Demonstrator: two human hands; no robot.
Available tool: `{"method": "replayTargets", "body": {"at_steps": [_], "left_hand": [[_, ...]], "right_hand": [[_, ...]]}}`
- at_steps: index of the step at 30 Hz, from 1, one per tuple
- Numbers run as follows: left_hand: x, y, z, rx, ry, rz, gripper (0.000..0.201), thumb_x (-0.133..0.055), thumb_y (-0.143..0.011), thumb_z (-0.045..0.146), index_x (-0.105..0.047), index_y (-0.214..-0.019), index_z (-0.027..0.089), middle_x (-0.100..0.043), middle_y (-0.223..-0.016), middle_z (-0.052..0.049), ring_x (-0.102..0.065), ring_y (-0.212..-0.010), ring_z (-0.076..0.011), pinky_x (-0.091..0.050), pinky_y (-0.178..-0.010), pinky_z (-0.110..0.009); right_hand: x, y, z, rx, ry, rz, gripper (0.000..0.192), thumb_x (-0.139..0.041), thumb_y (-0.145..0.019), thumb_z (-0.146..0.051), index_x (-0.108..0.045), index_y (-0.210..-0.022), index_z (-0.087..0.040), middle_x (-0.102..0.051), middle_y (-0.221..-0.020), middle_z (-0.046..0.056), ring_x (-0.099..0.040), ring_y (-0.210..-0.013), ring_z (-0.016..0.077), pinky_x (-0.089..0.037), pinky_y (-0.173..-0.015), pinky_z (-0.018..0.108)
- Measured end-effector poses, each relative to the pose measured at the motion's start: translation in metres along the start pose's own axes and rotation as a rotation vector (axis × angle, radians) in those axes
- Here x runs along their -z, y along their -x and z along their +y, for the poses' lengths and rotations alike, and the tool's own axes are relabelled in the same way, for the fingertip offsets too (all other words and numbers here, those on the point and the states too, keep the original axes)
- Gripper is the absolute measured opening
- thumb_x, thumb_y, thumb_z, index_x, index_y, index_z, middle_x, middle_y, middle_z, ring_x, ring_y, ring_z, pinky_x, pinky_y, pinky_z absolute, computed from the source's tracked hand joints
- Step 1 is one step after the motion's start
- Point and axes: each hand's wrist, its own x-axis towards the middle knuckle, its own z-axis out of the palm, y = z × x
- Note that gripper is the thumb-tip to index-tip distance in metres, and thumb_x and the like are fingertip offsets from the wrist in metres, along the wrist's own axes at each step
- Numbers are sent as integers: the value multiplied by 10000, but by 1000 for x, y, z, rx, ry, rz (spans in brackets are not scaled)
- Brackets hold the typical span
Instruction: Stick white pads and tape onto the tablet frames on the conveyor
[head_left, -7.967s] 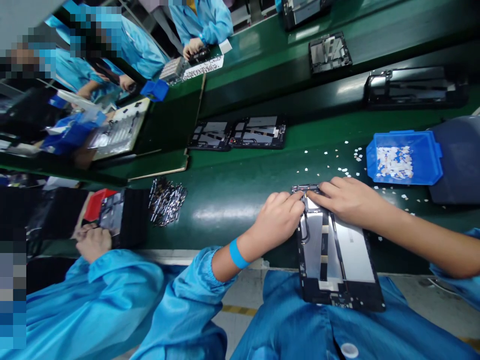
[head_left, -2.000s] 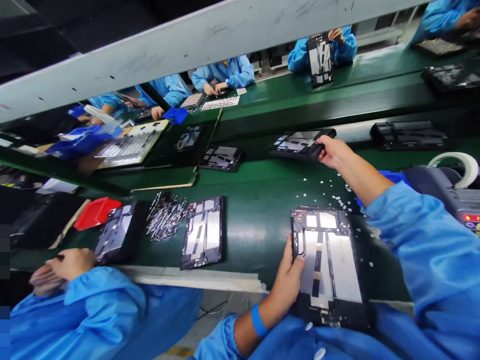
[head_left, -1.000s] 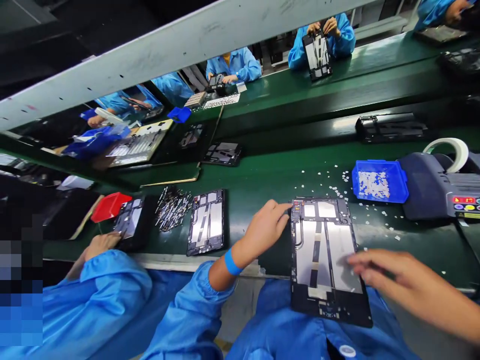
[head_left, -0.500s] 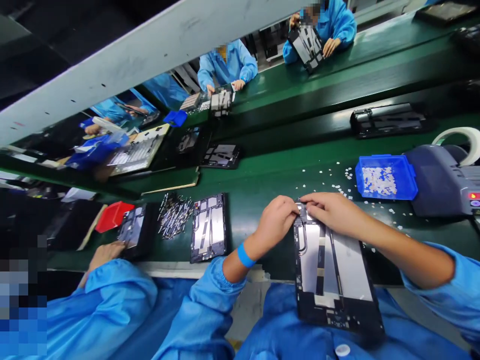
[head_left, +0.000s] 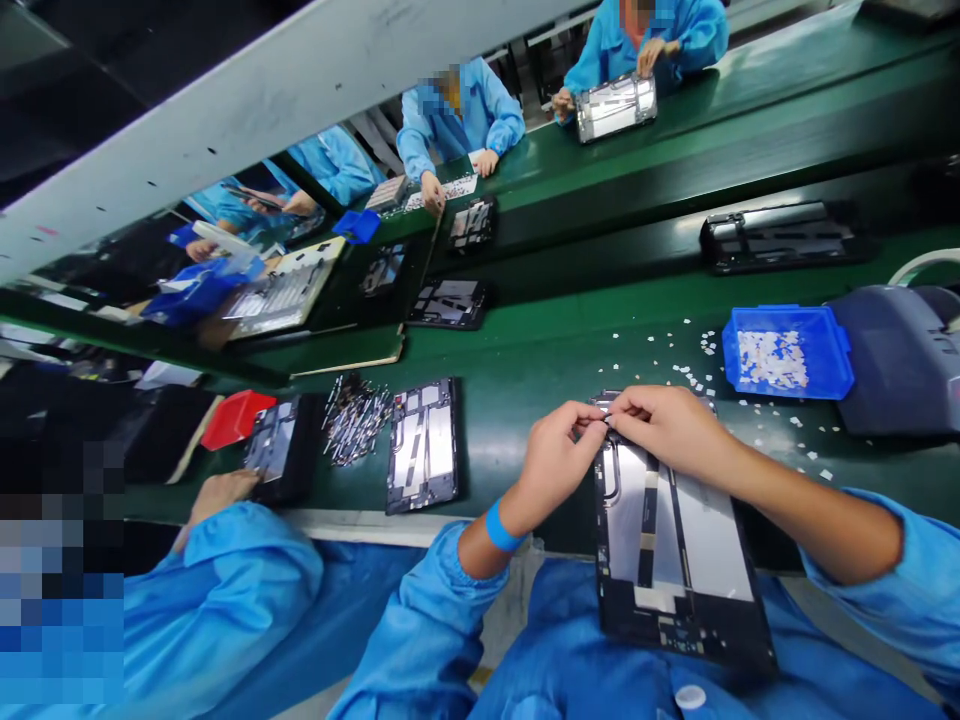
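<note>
The frame [head_left: 671, 540] lay at the belt's [head_left: 510, 370] near edge, overhanging the lap; left hand [head_left: 559, 462] and right hand [head_left: 671, 430] met at its top, fingertips pinched on something tiny; a blue bin [head_left: 787, 350] sat near.

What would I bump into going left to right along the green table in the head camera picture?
red tray → pile of small metal parts → tablet frame lying alone → left hand → right hand → blue tray of white bits → grey machine
</note>
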Motion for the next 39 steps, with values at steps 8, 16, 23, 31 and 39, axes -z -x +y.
{"method": "replayTargets", "body": {"at_steps": [8,16,23,31,39], "left_hand": [[-1,0,0,120,89,47,102,-708,-879,276,-766,-852,196,-780,-810,-12,-689,-725,-157,-518,-657,-254],[0,8,1,-67,-187,82,76,-735,-907,263,-797,-868,243,-794,-842,-18,-696,-804,-179,-514,-780,-304],[-1,-3,0,158,193,-24,88,-717,-853,276,-749,-835,196,-743,-784,-13,-641,-714,-144,-489,-654,-253],[-6,-10,-4,261,463,-21,150,-754,-815,282,-645,-804,178,-754,-862,-49,-669,-776,-137,-502,-706,-246],[-10,-1,0,234,370,61,138,-756,-815,287,-674,-820,176,-748,-820,-27,-684,-763,-144,-530,-730,-269]], "right_hand": [[-22,11,8,282,373,249,213,-545,-1004,-230,-733,-909,-197,-771,-908,65,-708,-851,224,-489,-790,327],[-20,11,8,401,384,261,199,-564,-984,-198,-732,-877,-201,-764,-850,40,-693,-804,191,-479,-782,307],[31,25,14,57,448,318,178,-566,-879,-197,-612,-711,-231,-686,-764,38,-616,-740,194,-390,-671,314],[90,59,53,-241,777,344,178,-542,-928,-312,-679,-850,-231,-731,-935,139,-637,-783,257,-395,-637,369],[-26,22,-6,95,374,166,179,-615,-975,-296,-739,-879,-210,-735,-866,61,-667,-841,228,-463,-775,329]]}}
